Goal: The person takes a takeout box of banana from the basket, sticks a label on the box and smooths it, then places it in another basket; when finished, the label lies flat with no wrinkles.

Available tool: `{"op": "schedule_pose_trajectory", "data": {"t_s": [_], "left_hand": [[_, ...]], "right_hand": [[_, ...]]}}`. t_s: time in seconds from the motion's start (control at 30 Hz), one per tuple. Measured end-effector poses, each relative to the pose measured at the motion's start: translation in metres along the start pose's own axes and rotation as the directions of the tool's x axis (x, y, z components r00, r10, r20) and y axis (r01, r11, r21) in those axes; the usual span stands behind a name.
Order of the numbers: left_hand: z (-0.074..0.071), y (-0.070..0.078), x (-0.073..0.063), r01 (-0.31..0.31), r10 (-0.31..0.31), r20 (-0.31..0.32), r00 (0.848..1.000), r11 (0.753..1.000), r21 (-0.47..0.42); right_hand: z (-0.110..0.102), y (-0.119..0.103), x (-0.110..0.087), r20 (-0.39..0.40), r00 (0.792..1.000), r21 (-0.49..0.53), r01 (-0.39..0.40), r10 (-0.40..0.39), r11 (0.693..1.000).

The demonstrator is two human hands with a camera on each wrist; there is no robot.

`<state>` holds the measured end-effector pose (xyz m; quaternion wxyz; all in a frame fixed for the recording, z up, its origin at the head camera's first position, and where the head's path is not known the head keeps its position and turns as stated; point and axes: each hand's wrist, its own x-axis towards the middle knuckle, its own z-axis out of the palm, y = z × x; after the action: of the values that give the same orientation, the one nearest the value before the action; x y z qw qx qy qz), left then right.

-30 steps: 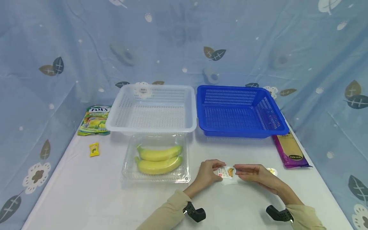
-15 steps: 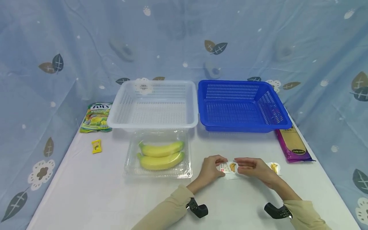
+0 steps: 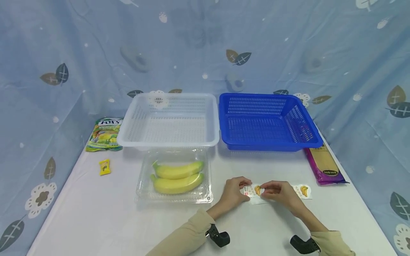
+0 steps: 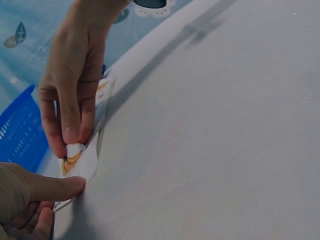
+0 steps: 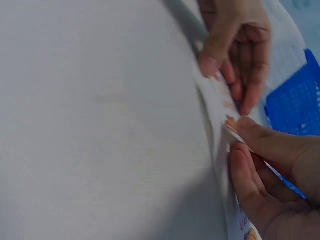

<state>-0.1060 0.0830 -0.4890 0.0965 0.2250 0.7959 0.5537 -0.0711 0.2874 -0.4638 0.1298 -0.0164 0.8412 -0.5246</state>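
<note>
Head view: white label strip (image 3: 253, 192) printed with yellow bananas.

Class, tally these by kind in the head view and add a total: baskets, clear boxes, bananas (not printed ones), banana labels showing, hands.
Baskets: 2, white basket and blue basket
Clear boxes: 1, clear box
Bananas: 2, far banana and near banana
Banana labels showing: 2, left label and right label
Hands: 2, left hand and right hand
Total: 9
</note>
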Motion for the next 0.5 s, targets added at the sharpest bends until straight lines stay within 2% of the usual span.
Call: {"op": "schedule_pose_trajectory", "data": {"t_s": [0.1, 0.17, 0.23, 0.3, 0.4, 0.47, 0.5], "left_hand": [[-0.001, 0.000, -0.001, -0.009, 0.009, -0.002, 1.000, 1.000, 0.011], [-0.002, 0.001, 0.000, -0.018, 0.018, -0.004, 1.000, 1.000, 0.018], [-0.002, 0.001, 0.000, -0.016, 0.016, -0.009, 1.000, 1.000, 0.024], [-0.002, 0.001, 0.001, -0.012, 0.012, -0.013, 1.000, 1.000, 0.028], [-0.001, 0.001, 0.000, -0.008, 0.008, -0.018, 1.000, 0.999, 0.040], [0.000, 0.000, 0.000, -0.003, 0.004, -0.021, 1.000, 0.999, 0.050], [0.001, 0.000, -0.001, -0.001, 0.002, -0.022, 1.000, 0.999, 0.054]], "right_hand": [[0.008, 0.000, 0.002, -0.096, 0.995, -0.111, 0.026, -0.037, 0.994], [0.011, 0.002, 0.003, -0.137, 0.987, -0.124, 0.063, -0.080, 0.990], [0.012, 0.008, 0.003, -0.151, 0.975, -0.096, 0.149, -0.163, 0.984], [0.012, 0.015, 0.003, -0.155, 0.953, -0.042, 0.256, -0.260, 0.966], [0.013, 0.025, 0.002, -0.141, 0.903, 0.036, 0.414, -0.406, 0.909], [0.013, 0.030, 0.000, -0.133, 0.879, 0.079, 0.470, -0.458, 0.879], [0.013, 0.031, -0.001, -0.131, 0.877, 0.102, 0.476, -0.463, 0.873]]}}
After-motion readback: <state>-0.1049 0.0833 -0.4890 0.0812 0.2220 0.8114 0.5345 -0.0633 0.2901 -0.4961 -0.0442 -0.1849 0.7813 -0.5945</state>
